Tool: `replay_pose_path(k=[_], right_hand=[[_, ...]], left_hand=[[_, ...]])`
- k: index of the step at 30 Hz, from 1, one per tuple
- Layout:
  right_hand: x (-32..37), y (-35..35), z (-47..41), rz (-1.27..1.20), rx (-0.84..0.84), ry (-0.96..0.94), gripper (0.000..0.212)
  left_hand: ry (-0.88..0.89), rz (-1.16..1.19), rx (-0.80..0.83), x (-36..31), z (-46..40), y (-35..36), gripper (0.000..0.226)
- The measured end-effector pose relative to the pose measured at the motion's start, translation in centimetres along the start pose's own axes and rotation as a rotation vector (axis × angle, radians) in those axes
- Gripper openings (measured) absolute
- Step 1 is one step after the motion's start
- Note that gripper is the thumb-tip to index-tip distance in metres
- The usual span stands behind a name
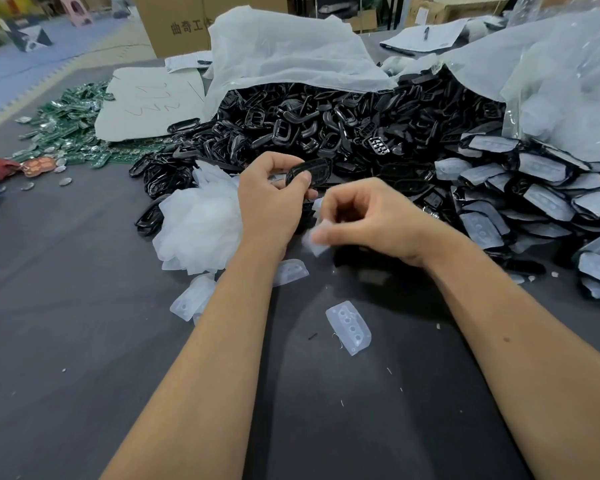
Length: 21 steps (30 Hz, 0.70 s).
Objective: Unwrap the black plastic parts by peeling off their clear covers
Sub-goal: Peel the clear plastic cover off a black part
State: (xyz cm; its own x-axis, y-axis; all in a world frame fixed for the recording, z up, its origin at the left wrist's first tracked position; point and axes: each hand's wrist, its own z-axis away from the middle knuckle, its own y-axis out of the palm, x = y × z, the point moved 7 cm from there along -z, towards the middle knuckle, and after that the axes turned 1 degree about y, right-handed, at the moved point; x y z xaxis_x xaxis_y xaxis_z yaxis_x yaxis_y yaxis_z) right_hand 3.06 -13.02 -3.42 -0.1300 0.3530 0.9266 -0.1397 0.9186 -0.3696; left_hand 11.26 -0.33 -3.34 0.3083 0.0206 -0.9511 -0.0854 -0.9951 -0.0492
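Grey table point(66, 306): left hand point(271, 199) grips black part point(310, 173), right hand point(368, 220) pinches clear cover point(314, 242).

You're at a factory packing bench: heaped black plastic parts point(326, 119) at twelve o'clock, green circuit boards point(73, 129) at ten, cardboard carton point(177, 26) at eleven.

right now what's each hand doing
Left hand: closed on a black plastic part.
Right hand: fingers pinched on a clear cover.
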Motion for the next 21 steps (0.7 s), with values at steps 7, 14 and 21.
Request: replay_pose_path(k=[7,14,21], right_hand=[[-1.2,-2.7,0.3,-0.558,-0.286,-0.011,0.037],[-1.8,-4.0,0.5,-0.602,-0.551,-0.038,0.049],[-2.3,-4.2,0.6,-0.676,-0.608,-0.012,0.025]], left_hand=[[-0.052,0.02,0.008,0.5,0.0,0.1,0.015],[-0.059,0.023,0.048,0.7,0.0,0.4,0.017],[-0.085,0.062,0.087,0.7,0.3,0.9,0.018]])
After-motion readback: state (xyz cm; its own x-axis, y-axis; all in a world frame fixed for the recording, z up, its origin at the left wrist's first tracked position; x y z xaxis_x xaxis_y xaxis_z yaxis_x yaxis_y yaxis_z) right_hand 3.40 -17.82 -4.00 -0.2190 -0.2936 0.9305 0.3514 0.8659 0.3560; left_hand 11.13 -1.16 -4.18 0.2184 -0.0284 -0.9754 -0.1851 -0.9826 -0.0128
